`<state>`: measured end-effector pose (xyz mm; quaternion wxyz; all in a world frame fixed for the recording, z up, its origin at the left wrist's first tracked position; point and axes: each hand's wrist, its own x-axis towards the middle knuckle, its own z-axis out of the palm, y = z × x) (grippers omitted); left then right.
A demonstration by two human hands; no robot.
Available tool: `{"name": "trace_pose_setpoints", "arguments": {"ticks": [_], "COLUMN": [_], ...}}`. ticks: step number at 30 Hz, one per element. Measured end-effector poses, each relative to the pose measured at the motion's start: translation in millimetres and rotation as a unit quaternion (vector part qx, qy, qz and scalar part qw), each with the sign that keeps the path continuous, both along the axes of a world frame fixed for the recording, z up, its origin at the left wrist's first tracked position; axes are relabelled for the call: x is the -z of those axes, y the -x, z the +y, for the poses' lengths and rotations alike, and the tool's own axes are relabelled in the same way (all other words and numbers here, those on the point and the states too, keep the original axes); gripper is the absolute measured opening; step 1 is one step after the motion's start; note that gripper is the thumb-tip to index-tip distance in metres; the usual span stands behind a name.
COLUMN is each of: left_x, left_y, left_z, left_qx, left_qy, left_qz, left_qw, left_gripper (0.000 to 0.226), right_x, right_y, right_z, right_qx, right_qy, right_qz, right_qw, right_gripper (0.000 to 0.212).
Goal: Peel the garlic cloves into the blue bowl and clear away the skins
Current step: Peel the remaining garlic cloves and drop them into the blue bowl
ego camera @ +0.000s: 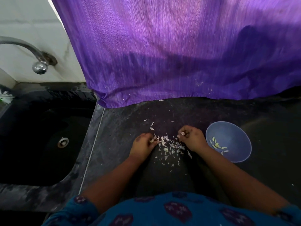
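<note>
Blue bowl [241,132], purple cloth [179,54], black counter [130,119].

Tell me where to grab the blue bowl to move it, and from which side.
Grip the blue bowl by its far rim, coming from above: it stands upright and open, the rim there is bare, and the cloves lie low inside. The right hand is nearest, but its curled fingers seem to hold something.

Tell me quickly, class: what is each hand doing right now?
Left hand: fingers curled, pinching a small pale bit, probably a garlic clove.
Right hand: fingers curled round a small piece, clove or skin; cannot tell which.
</note>
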<state>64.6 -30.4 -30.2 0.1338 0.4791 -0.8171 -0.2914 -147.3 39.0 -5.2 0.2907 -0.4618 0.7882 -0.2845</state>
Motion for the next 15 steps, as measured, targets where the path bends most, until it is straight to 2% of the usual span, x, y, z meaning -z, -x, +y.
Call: {"name": "trace_pose_setpoints", "arguments": {"ticks": [3,5,7,10,12,15], "left_x": [3,5,6,4,-3,-17], "left_y": [-7,-10,-10,-8,-4,10], "left_z": [6,9,12,15,16,18], "left_qx": [-0.007,-0.02,-0.038,-0.043,-0.013,0.017], "left_qy": [0.003,0.012,0.031,0.07,0.08,-0.017], "left_qz": [-0.011,-0.02,-0.019,0.015,0.051,0.135], "left_qw": [1.0,1.0,0.999,0.997,0.995,0.991], "left_gripper": [0.032,0.031,0.027,0.026,0.031,0.032], "right_x": [-1,-2,-4,-10,-13,-16], "right_y": [-2,-5,-7,-9,-12,-23], "right_z": [4,5,6,10,13,13], "right_qx": [-0.005,0.005,0.007,-0.005,-0.012,-0.03], "right_qy": [0.014,0.024,0.018,0.013,0.009,0.019], "right_qz": [0.009,0.014,0.04,0.033,0.014,0.017], "right_qw": [1.0,1.0,0.999,0.999,1.0,0.999], "right_gripper": [0.01,0.004,0.011,0.02,0.022,0.008]}}
